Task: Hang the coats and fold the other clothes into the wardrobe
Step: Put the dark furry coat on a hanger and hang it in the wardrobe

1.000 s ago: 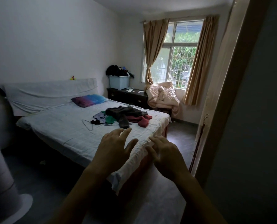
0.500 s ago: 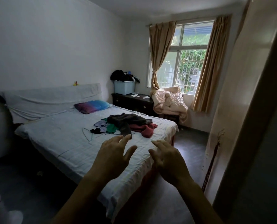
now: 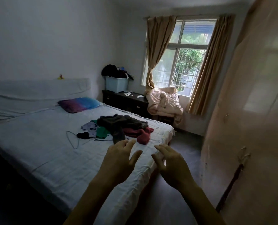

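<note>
While both hands, left (image 3: 117,161) and right (image 3: 172,166), hover spread and holding nothing, clothes (image 3: 118,127) lie heaped on the bed (image 3: 42,153). Wire hangers (image 3: 73,140) rest beside them.

Your left hand (image 3: 118,161) and right hand (image 3: 172,164) hover empty, fingers loosely spread, over the bed's (image 3: 45,151) near corner; the clothes pile (image 3: 118,125) lies farther off, hangers (image 3: 73,140) left of it.

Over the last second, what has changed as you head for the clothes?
The person has stepped forward into the room: the dark door frame on the right and the white stand at lower left have dropped out of view, and the bed looks nearer. Both the left hand and right hand stay raised, open and empty. The clothes pile and hangers lie untouched on the bed.
</note>
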